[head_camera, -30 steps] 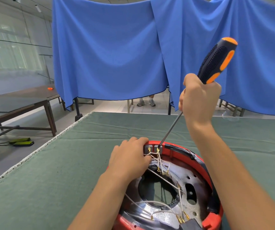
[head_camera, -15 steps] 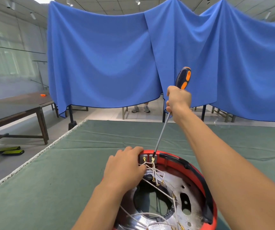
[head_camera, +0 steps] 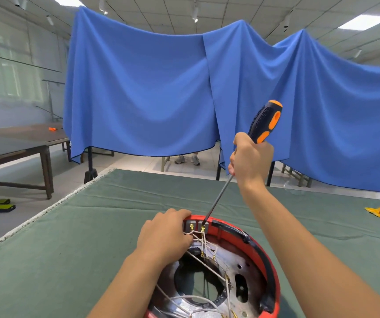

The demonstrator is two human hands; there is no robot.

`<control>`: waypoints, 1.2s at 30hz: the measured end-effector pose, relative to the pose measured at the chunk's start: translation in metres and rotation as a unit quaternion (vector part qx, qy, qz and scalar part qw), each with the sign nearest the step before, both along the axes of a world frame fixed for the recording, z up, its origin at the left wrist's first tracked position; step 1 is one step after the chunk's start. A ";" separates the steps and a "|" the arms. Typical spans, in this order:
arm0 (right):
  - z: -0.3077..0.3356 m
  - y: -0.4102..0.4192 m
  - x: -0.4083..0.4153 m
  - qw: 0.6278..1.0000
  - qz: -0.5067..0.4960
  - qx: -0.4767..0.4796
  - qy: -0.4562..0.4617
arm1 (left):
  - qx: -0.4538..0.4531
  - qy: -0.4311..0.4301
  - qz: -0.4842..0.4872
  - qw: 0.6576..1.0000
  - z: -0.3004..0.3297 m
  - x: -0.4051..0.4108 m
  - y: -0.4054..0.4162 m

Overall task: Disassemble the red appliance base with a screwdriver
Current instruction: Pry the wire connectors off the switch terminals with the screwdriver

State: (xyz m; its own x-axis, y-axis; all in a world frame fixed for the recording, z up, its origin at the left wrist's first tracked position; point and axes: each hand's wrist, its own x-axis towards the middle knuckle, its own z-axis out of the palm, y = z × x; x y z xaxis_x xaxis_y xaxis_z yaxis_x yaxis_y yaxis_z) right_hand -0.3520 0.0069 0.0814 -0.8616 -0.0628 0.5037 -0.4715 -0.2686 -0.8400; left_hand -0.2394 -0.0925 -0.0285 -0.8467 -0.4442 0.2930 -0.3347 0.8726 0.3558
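Note:
The red appliance base [head_camera: 268, 260] lies open side up on the green table cover [head_camera: 69, 244], its metal plate and white wires exposed. My left hand [head_camera: 165, 234] grips the far left rim beside a grey terminal block [head_camera: 196, 224]. My right hand [head_camera: 251, 160] holds a screwdriver [head_camera: 264, 123] with a black and orange handle, raised above the base. The thin shaft slants down and left, and its tip sits on the right brass terminal of the block.
A small yellow object [head_camera: 378, 212] lies on the table at the far right. Blue cloth [head_camera: 161, 88] hangs behind the table, with someone's shoes [head_camera: 186, 159] below it. A brown table [head_camera: 12, 143] stands at left.
The view has tilted up and the base sits lower in frame. My right hand stays on the screwdriver with its tip at the terminal block; the handle leans slightly more to the right.

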 end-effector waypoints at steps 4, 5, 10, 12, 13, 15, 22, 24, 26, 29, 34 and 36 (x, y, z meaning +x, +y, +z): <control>0.002 -0.008 -0.003 0.993 -0.084 0.074 0.028 | 0.005 0.005 -0.001 1.000 0.002 0.000 0.002; 0.004 -0.013 -0.005 0.991 -0.093 0.087 0.031 | 0.007 0.007 -0.001 1.000 0.002 0.000 0.001; 0.008 -0.034 -0.023 0.985 -0.112 0.132 0.011 | 0.008 0.013 -0.002 1.000 0.001 0.000 0.000; 0.007 -0.041 -0.033 0.984 -0.122 0.128 -0.002 | 0.008 0.018 -0.003 1.000 0.001 -0.001 0.000; 0.006 -0.045 -0.038 0.984 -0.126 0.127 -0.006 | 0.011 0.021 -0.004 1.000 0.001 -0.001 -0.001; 0.004 -0.051 -0.048 0.982 -0.133 0.135 -0.015 | 0.015 0.027 -0.004 1.000 0.000 -0.001 -0.001; -0.008 -0.063 -0.073 0.972 -0.132 0.164 -0.106 | 0.018 0.032 -0.004 0.999 0.000 -0.002 -0.002; -0.014 -0.058 -0.079 0.970 -0.124 0.151 -0.145 | 0.014 0.028 -0.004 0.999 0.000 -0.001 -0.001; -0.020 -0.052 -0.085 0.967 -0.123 0.138 -0.173 | 0.012 0.027 -0.005 1.000 0.000 -0.001 -0.001; -0.025 -0.046 -0.090 0.966 -0.109 0.118 -0.202 | 0.012 0.026 -0.005 1.000 0.001 -0.001 -0.001; -0.022 -0.034 -0.086 0.974 -0.074 0.064 -0.203 | 0.008 0.020 -0.007 1.000 0.001 0.000 -0.001; -0.017 -0.027 -0.079 0.980 -0.065 0.016 -0.188 | 0.008 0.019 -0.006 1.000 0.001 0.000 -0.001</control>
State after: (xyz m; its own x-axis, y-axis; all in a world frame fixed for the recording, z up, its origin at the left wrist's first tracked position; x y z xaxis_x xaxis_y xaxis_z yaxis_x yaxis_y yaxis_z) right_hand -0.4312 -0.0202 0.0639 -0.9875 0.0499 0.1494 -0.1564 -0.1975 -0.9678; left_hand -0.2393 -0.0938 -0.0276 -0.8402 -0.4390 0.3182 -0.3099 0.8704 0.3825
